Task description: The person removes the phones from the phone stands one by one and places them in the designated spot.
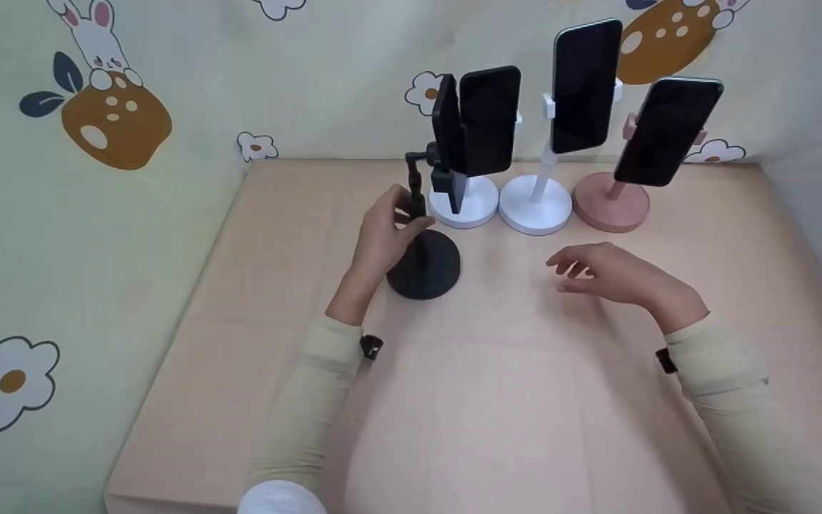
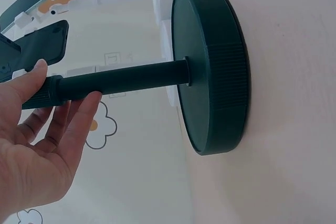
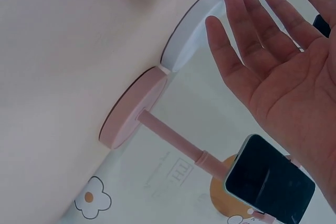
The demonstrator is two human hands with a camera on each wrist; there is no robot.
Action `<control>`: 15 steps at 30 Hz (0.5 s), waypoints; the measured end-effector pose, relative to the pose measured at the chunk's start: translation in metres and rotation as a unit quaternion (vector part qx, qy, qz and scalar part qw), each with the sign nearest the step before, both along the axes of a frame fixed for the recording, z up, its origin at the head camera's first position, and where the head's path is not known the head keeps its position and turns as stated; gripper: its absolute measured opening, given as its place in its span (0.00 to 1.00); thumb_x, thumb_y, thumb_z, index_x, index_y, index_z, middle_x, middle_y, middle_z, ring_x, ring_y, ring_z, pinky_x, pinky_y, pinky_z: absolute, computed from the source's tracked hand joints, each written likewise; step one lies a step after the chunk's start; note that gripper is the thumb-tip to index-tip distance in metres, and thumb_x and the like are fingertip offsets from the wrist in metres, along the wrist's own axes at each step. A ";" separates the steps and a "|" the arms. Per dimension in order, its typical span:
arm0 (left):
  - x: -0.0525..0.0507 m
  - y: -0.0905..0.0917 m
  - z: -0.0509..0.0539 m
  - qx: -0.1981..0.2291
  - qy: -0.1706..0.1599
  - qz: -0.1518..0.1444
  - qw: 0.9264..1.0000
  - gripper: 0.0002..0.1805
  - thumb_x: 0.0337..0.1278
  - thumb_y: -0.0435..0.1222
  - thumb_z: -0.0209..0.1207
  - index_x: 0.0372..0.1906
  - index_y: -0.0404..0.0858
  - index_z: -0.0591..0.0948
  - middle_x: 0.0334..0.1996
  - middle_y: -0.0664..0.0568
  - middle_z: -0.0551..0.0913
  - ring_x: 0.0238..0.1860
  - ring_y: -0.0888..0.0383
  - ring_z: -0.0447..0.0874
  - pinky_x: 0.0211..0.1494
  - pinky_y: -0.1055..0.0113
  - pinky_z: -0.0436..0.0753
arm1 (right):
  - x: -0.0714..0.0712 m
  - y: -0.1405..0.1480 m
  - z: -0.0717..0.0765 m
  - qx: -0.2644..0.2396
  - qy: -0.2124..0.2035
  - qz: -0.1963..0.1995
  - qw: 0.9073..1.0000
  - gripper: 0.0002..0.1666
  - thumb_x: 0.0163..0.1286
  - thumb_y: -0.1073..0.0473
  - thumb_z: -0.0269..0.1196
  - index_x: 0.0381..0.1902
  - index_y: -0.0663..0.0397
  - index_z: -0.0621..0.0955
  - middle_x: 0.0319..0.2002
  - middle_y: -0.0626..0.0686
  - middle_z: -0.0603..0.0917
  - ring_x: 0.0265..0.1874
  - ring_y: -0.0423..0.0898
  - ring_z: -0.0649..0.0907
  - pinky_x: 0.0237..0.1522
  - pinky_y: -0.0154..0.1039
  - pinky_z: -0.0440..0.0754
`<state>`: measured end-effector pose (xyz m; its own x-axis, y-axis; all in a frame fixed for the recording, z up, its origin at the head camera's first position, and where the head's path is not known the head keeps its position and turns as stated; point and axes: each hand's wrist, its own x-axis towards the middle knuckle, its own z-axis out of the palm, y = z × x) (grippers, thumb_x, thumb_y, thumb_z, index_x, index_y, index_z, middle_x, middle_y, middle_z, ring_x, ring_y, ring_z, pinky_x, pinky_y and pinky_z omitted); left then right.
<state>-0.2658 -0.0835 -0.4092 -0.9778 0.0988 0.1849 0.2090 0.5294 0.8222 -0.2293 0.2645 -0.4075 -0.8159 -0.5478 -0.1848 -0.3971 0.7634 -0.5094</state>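
Near the middle of the frame in the head view, the left hand [image 1: 386, 235] pinched the stem of a black stand [image 1: 425, 268], thumb on one side and fingertips on the other. The stand was upright, its round base down at the tabletop [image 1: 496, 414], left of centre. At its top, a dark phone [image 1: 447, 118] showed nearly edge-on (its far edge was hard to tell from the screen behind it).

The right hand [image 1: 611, 275], right of centre, had hold of nothing; its fingers were loosely bent and slightly spread, with the thumb apart below them.

Towards the upper right, three more stands made a close row: a left white stand [image 1: 464, 203], a middle white stand [image 1: 536, 207] and, rightmost, a pink stand [image 1: 611, 203]. Each carried a dark-screened phone, the middle one reaching highest in the frame. Behind them hung a pale backdrop [image 1: 340, 78] printed with flowers and rabbits. A small black device [image 1: 372, 346] sat at the left sleeve's cuff, lower left of centre.
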 end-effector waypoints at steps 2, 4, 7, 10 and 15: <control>0.000 0.000 0.000 -0.001 0.000 -0.001 1.000 0.15 0.62 0.40 0.66 0.48 0.41 0.76 0.46 0.49 0.82 0.48 0.54 0.84 0.51 0.64 0.86 | -0.001 -0.002 -0.001 -0.003 -0.001 -0.001 1.000 0.25 0.69 0.56 0.66 0.60 0.60 0.78 0.51 0.60 0.85 0.52 0.56 0.85 0.58 0.57 0.81; 0.000 0.000 0.000 -0.001 0.000 -0.001 1.000 0.15 0.62 0.40 0.66 0.48 0.41 0.76 0.46 0.49 0.82 0.48 0.53 0.84 0.52 0.64 0.86 | -0.001 -0.004 -0.002 -0.009 0.000 0.001 1.000 0.25 0.69 0.56 0.66 0.60 0.60 0.78 0.51 0.60 0.85 0.52 0.56 0.84 0.58 0.58 0.81; 0.000 0.000 0.000 -0.004 -0.001 -0.001 1.000 0.15 0.62 0.40 0.66 0.48 0.41 0.75 0.46 0.49 0.82 0.49 0.53 0.84 0.52 0.63 0.86 | -0.001 -0.006 -0.003 -0.015 -0.001 -0.002 1.000 0.24 0.69 0.56 0.66 0.61 0.59 0.78 0.52 0.60 0.85 0.52 0.54 0.84 0.58 0.57 0.81; 0.001 0.000 0.000 -0.010 -0.003 0.001 1.000 0.15 0.62 0.40 0.66 0.48 0.40 0.75 0.46 0.48 0.82 0.49 0.54 0.83 0.53 0.63 0.86 | -0.001 -0.009 -0.004 -0.021 -0.004 -0.005 1.000 0.24 0.69 0.56 0.65 0.61 0.58 0.78 0.53 0.59 0.85 0.53 0.54 0.84 0.59 0.57 0.80; 0.002 0.001 0.002 -0.019 -0.003 0.008 1.000 0.14 0.63 0.40 0.66 0.46 0.40 0.74 0.46 0.48 0.82 0.49 0.54 0.84 0.53 0.62 0.86 | 0.000 -0.012 -0.004 -0.028 -0.008 -0.009 1.000 0.25 0.69 0.56 0.65 0.62 0.58 0.78 0.55 0.59 0.85 0.54 0.55 0.83 0.59 0.58 0.80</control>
<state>-0.2640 -0.0820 -0.4072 -0.9805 0.0901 0.1746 0.1947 0.5643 0.8023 -0.2297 0.2524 -0.4116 -0.8229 -0.5430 -0.1669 -0.3753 0.7402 -0.5578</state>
